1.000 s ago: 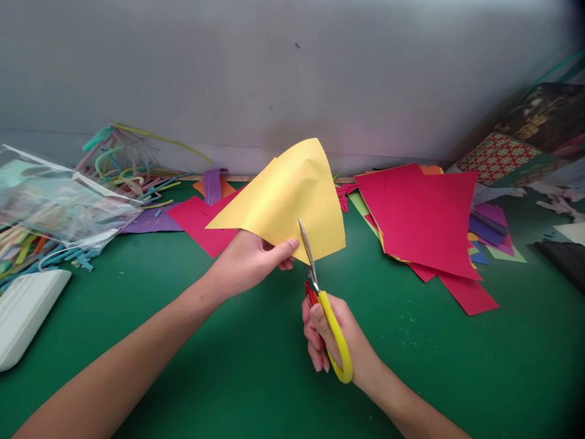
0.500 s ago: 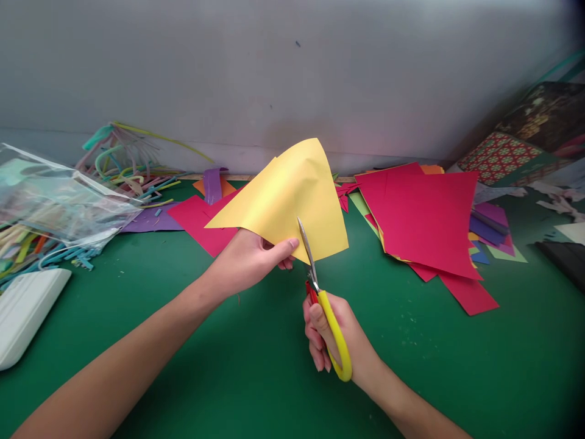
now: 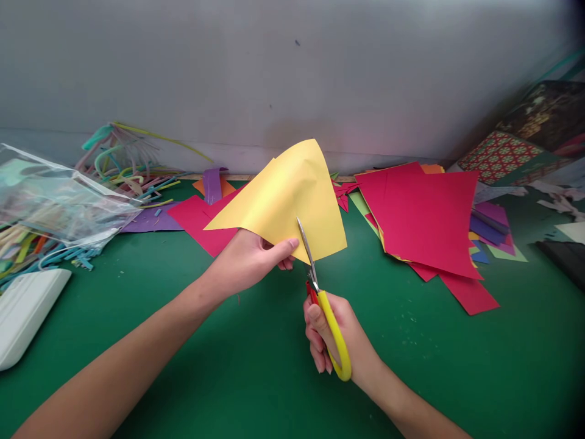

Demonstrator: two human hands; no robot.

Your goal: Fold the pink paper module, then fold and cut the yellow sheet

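1. Yellow paper sheet is held above the desk, bowed into a loose arch; left hand pinches its lower edge, thumb on top, fingers curled under.
2. Right hand has its fingers wrapped round the scissors, just below the sheet. One blade lies across the sheet's face; the other's hidden, so can't tell how wide they're spread.
3. For a clean cut, I'd keep the paper taut beside the blades, mind that left thumb (it's super close), and steer by turning the sheet.
4. Green tabletop runs under the sheet, grey wall behind it.
5. Red paper sheets sit right of the yellow one, a clear plastic bag well off to its left.
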